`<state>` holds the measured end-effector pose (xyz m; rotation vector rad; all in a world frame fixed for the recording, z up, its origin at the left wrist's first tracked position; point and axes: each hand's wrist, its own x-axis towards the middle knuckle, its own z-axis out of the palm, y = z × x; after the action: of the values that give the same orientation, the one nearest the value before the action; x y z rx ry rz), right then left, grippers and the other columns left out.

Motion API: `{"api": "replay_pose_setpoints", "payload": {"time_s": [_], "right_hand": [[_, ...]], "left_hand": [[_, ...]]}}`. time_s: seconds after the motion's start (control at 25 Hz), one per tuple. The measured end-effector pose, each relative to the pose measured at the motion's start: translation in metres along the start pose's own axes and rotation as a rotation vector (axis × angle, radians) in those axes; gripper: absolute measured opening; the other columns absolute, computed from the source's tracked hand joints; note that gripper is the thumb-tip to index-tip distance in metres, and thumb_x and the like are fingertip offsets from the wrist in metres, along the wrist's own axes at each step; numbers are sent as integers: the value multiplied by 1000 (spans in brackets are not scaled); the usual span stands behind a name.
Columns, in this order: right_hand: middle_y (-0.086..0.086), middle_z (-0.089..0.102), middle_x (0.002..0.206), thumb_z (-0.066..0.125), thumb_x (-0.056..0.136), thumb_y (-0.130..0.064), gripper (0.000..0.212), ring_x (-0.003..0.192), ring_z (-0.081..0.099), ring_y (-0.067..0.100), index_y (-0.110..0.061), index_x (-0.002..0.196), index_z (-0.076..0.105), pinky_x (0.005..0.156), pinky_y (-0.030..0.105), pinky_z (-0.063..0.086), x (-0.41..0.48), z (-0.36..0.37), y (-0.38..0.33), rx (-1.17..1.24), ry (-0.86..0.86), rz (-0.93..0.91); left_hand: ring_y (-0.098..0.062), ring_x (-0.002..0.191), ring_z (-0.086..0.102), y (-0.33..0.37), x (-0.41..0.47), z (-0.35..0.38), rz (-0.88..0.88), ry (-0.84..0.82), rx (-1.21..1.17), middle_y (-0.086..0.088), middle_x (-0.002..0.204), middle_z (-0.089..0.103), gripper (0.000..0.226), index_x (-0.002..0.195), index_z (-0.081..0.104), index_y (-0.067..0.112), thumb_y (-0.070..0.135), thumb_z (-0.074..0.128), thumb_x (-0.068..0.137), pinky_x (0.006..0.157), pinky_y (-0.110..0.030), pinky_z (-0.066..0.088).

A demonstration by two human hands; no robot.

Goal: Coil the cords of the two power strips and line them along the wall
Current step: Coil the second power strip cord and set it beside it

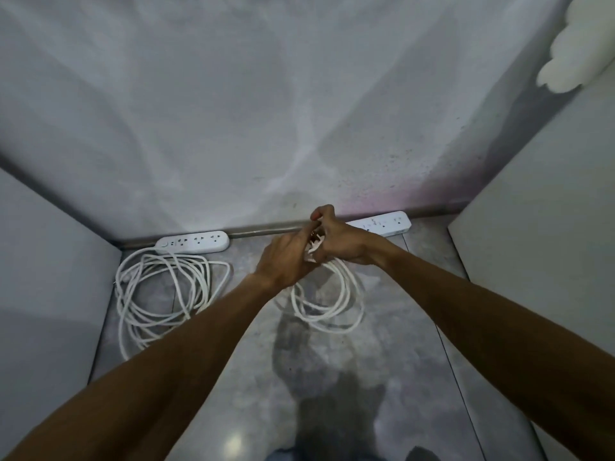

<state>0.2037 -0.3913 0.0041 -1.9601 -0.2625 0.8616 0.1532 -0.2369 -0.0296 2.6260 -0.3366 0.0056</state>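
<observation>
I have both hands together just in front of the wall (299, 111), low over the floor (399, 327). My left hand (286, 261) is curled round the top of the right cord (327, 316), and my right hand (337, 242) closes on the same bundle from the other side, thumb and forefinger pinching a white strand at the top; I cannot tell whether a plug sits between the palms. The rest of that cord hangs and lies below the grip as a few loose loops, nearer me than the hands. Its right power strip (386, 223) lies against the baseboard (259, 229), just behind and to the right of my right wrist, tilted slightly. The left power strip (193, 246) also lies along the baseboard, well apart from the hands, with the left cord (159, 301) spread in wide, uneven loops on the floor below it. The room is tight sideways: the left panel (50, 277) stands touching or nearly touching the left cord's outer loops, and the right panel (532, 244) closes in just beyond the right strip. Between the two coils and toward me there is bare floor.
</observation>
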Motion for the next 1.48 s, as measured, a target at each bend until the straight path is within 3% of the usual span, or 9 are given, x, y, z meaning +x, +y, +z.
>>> {"api": "replay_pose_setpoints", "payload": {"time_s": [0.2,0.44,0.52,0.64,0.76,0.92,1.04,1.24,1.48], "right_hand": [[20,57,112,72,67,13,117,106,64,31,-35,148,4,90,47,58,8,-5,6,67,56,26],[15,56,124,75,64,7,128,105,65,29,-39,153,-5,91,42,58,9,2,14,105,73,45],[12,65,117,85,63,-4,104,106,66,27,-23,149,30,94,40,56,3,-2,26,15,68,43],[6,75,85,85,69,-8,28,76,73,20,-15,94,73,72,38,58,-11,2,56,10,162,78],[12,72,76,82,76,-10,13,70,71,23,-12,82,71,70,39,56,-20,22,80,465,351,129],[19,73,93,73,83,-1,19,79,72,30,-2,102,69,76,42,59,-21,62,97,1041,389,162],[15,71,75,67,88,0,7,63,71,28,0,94,68,64,39,61,-13,73,101,1314,454,185],[9,72,86,74,82,-17,10,64,64,19,-19,92,72,60,33,55,19,57,114,574,742,311],[15,64,121,63,85,-24,52,111,60,38,-16,133,45,92,43,50,74,51,116,-358,530,98]], "left_hand": [[-45,86,67,1,5,13,73,54,108,-16,122,64,70,147,44,18,30,76,86,62,-50,56],[-45,90,65,6,3,12,-10,-54,264,-17,124,54,45,130,51,12,34,64,93,60,-44,45],[-45,94,63,5,-2,12,-93,-33,193,-18,122,55,38,122,50,8,30,63,93,66,-47,46],[-38,97,62,1,-15,15,-227,167,-140,-19,114,62,37,115,52,4,32,64,95,77,-48,50],[-37,101,65,2,-19,28,-483,308,-479,-20,112,67,33,114,53,1,25,66,95,85,-48,54],[-41,88,71,18,-12,58,-1034,396,-992,-22,106,70,32,114,59,3,28,64,96,66,-42,61],[-38,83,72,27,-8,74,-1251,353,-1195,-22,104,72,38,109,67,1,35,62,96,55,-37,57],[-40,112,61,17,-25,93,-1213,13,-605,-22,128,58,60,126,57,1,51,60,92,88,-43,53],[-35,120,56,-9,-28,106,-1064,-220,-126,-15,130,59,73,126,61,12,71,52,84,99,-45,41]]}}
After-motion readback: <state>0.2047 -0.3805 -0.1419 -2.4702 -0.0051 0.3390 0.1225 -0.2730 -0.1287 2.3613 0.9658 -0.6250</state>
